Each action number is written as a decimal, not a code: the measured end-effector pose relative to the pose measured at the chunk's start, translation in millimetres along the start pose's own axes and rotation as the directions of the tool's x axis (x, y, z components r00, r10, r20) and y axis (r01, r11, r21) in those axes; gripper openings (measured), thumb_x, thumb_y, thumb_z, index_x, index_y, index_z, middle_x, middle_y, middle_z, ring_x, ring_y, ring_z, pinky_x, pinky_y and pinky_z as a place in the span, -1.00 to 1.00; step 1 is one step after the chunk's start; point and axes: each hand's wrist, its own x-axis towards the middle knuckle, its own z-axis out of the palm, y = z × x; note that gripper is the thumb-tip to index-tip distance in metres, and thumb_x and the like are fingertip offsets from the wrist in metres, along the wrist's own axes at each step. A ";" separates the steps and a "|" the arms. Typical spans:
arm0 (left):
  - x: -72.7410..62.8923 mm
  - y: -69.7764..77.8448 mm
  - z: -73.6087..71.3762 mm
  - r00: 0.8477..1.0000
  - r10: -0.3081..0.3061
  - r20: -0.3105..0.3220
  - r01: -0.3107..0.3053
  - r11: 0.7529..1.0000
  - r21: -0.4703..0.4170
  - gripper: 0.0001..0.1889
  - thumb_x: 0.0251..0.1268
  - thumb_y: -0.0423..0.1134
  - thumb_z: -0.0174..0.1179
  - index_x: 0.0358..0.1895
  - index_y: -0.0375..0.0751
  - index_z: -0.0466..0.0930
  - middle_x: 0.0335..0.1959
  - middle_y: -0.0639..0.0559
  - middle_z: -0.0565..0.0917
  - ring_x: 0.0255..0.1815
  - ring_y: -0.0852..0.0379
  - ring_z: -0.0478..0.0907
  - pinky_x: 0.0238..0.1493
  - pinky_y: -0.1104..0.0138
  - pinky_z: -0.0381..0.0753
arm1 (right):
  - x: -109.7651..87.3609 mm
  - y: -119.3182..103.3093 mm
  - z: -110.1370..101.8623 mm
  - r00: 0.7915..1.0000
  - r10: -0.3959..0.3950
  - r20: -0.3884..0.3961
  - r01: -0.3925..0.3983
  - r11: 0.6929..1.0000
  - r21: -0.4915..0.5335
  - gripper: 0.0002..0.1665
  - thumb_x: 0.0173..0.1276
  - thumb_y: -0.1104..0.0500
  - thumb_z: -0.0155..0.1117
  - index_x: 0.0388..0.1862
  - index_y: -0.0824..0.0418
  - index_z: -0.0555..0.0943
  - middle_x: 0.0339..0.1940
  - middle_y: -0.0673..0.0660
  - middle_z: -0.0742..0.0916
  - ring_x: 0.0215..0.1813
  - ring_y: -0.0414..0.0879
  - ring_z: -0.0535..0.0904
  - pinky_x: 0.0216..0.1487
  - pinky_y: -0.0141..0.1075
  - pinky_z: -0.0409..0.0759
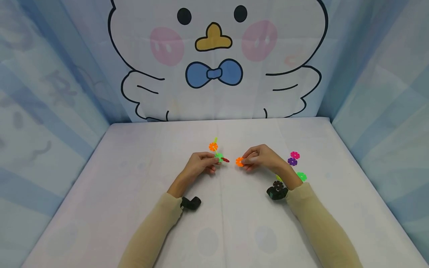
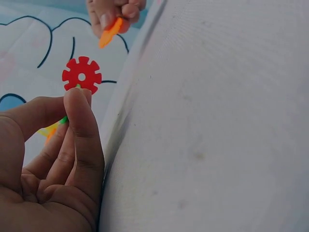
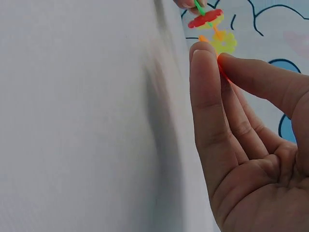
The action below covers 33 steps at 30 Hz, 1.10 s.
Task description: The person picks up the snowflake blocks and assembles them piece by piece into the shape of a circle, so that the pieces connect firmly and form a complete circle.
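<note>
My left hand (image 1: 200, 162) pinches a green notched disc (image 1: 219, 156) between thumb and fingertips. Joined to it are a red notched disc (image 2: 82, 76), an orange disc (image 1: 213, 146) and a yellow disc (image 3: 224, 42), making a small linked piece above the table. Opposite it, my right hand (image 1: 263, 157) holds a single orange notched disc (image 1: 239, 161) by its edge. In the head view a short gap separates this disc from the red one. Fingertips hide part of the green disc, and in the right wrist view most of the single orange one.
Loose discs lie beside and below my right forearm: pink (image 1: 295, 155), purple (image 1: 292, 162), green (image 1: 301, 176), dark brown (image 1: 278, 185) and a partly covered yellow one (image 1: 278, 178). A white cloth covers the table (image 1: 100, 208). Patterned curtains (image 1: 382, 111) stand at the sides.
</note>
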 end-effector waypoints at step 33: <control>0.2 -0.9 0.6 1.000 0.021 0.006 -0.022 1.000 0.014 -0.81 0.45 -0.33 0.35 0.00 -0.37 0.68 -0.36 0.05 0.80 -0.54 0.21 0.63 -0.42 0.41 0.72 | 3.6 -5.4 29.8 0.997 0.012 0.082 -0.016 0.999 0.040 -0.67 0.50 0.21 0.40 0.03 0.48 0.65 -0.28 0.25 0.88 -0.35 -0.11 0.83 -0.15 -0.25 0.84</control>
